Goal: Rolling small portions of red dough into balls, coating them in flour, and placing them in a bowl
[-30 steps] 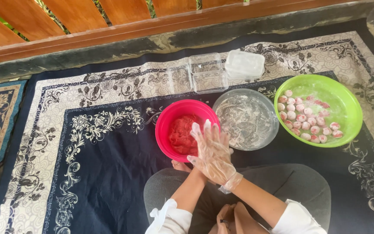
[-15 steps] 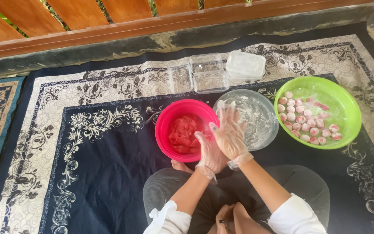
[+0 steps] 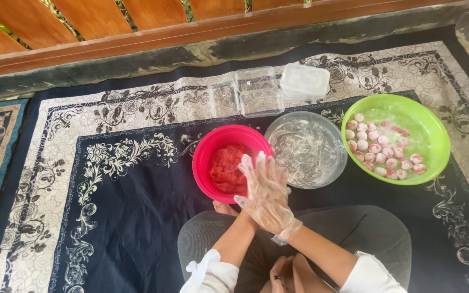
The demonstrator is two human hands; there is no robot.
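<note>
R hand (image 3: 270,201) in clear plastic glove is lying flat over L hand (image 3: 245,203), palms pressing together, fingers straight; prob something between, can't tell. Both hovering at rim of pink bowl (image 3: 204,163) w/ red dough (image 3: 226,168), on dark patterned rug (image 3: 126,217) by wooden wall (image 3: 137,32)

Soft even daylight, sharp throughout
</note>
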